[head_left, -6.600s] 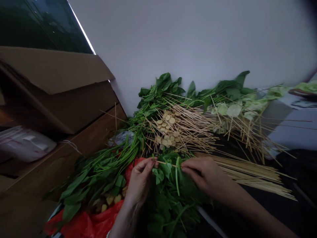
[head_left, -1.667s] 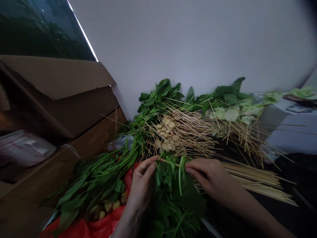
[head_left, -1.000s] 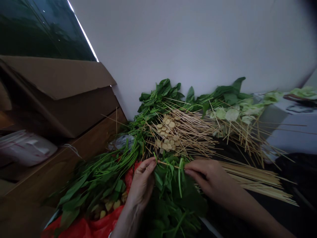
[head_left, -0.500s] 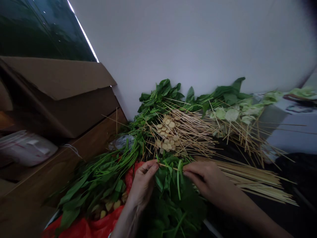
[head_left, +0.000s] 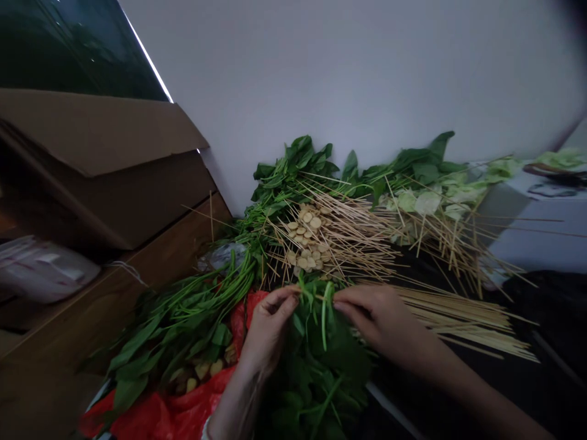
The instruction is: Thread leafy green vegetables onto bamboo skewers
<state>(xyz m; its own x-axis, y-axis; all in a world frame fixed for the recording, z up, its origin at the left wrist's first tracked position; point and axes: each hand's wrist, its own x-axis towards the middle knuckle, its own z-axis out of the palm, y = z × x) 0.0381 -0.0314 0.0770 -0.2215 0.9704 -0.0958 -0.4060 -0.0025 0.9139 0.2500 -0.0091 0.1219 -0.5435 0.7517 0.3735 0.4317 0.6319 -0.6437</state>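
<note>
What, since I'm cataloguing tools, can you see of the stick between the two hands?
The stick is thin, straight, light brown and looks wooden. It's held nearly level, the left hand pinching one side, the right hand the other. Green stems cross it; whether they are pierced can't be made out. Its ends can't be seen.

A brown box (head_left: 105, 131) stands at the left, with one flap reaching toward the pale wall (head_left: 348, 73). Above this box is a dark green pane (head_left: 68, 49), and a thin bright line runs along its right edge. Below the box goes a wooden board (head_left: 183, 241). Near it are a whitish tub (head_left: 50, 272) and a thin white string (head_left: 126, 267). A red bag (head_left: 160, 415) lies crumpled at lower left; clear plastic (head_left: 223, 256) is farther back, beside the board.
</note>
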